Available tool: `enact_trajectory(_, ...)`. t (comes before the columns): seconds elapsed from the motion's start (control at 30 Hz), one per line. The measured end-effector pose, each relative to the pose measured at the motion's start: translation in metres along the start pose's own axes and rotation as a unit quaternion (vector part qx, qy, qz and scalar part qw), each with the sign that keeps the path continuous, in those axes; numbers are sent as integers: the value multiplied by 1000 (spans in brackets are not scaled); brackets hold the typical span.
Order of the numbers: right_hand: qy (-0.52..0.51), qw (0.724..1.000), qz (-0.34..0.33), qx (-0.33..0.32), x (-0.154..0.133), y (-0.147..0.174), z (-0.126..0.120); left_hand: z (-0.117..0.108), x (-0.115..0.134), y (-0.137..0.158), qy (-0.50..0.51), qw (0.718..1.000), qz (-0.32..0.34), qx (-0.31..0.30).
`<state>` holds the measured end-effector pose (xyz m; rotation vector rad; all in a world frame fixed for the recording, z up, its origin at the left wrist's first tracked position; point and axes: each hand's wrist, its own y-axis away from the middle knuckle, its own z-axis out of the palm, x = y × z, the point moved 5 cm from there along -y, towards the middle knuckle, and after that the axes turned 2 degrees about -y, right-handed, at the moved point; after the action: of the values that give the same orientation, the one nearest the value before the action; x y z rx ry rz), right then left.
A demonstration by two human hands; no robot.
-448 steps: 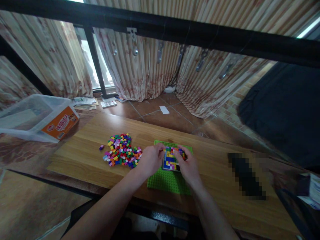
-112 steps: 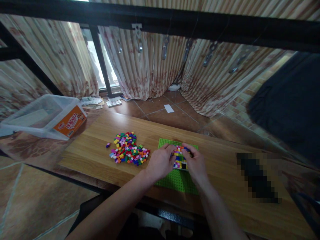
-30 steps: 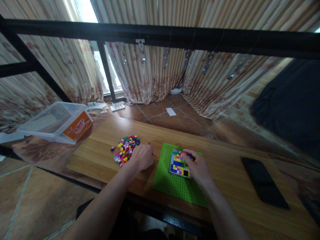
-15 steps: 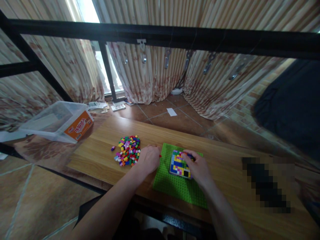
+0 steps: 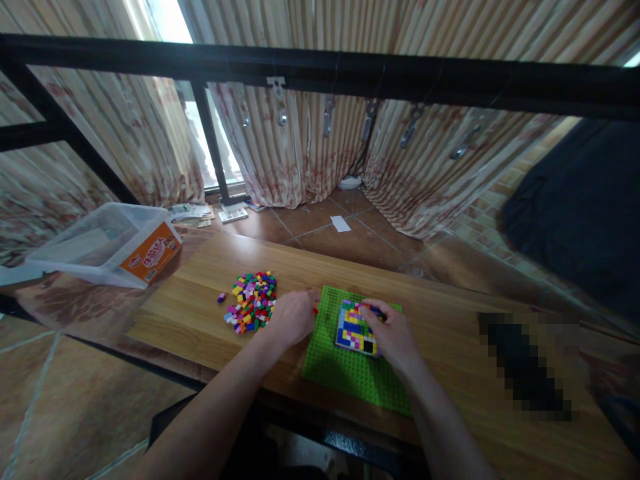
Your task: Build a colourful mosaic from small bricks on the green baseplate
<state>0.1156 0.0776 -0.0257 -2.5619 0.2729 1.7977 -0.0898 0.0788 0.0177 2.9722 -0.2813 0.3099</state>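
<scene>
My left hand (image 5: 295,318) is closed beside the left edge of a green studded baseplate (image 5: 345,380), with a small red toy brick (image 5: 315,311) showing at its fingertips. On the baseplate stands a low block built from many-coloured toy bricks (image 5: 356,328). My right hand (image 5: 397,333) grips this block at its far right corner, fingers curled over the top and hiding that part. A heap of loose toy bricks (image 5: 253,300) lies left of my left hand, and a small purple brick (image 5: 221,298) sits apart from it.
At the left end of the wooden table (image 5: 200,280) is a clear plastic bin (image 5: 90,247) with an orange label. A pixelated dark patch (image 5: 525,367) covers the table's right side. A black metal bar (image 5: 320,70) with hanging hooks crosses beyond the table, before striped curtains.
The whole view has shifted slightly, so things appear a little further left. Both hands keep nearly the same places relative to the baseplate and block.
</scene>
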Motion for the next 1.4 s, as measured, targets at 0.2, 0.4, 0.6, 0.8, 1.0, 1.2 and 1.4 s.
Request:
enact_trajectory(0.2,6,1000,-5,0,0,-1,-1,3,5,-1,-30,999,29,-12)
enact_trajectory(0.4,9,1000,-2,-8,1,-1,-1,4,4,-3,-5,1000,20,4)
enact_trajectory(0.6,11,1000,-5,-6,-1,-1,0,0,9,-7,170,983,53,46)
enact_trajectory(0.8,10,1000,-11,-1,-2,0,-1,2,18,-7,307,947,74,67)
enact_trajectory(1.0,25,999,-27,-5,-4,-1,-1,8,24,-4,344,934,67,75)
enact_trajectory(1.2,44,998,-31,-10,-5,-1,0,15,27,-9,351,931,55,85)
enact_trajectory(1.4,45,998,-38,-9,-5,0,-1,18,27,-16,341,935,44,90)
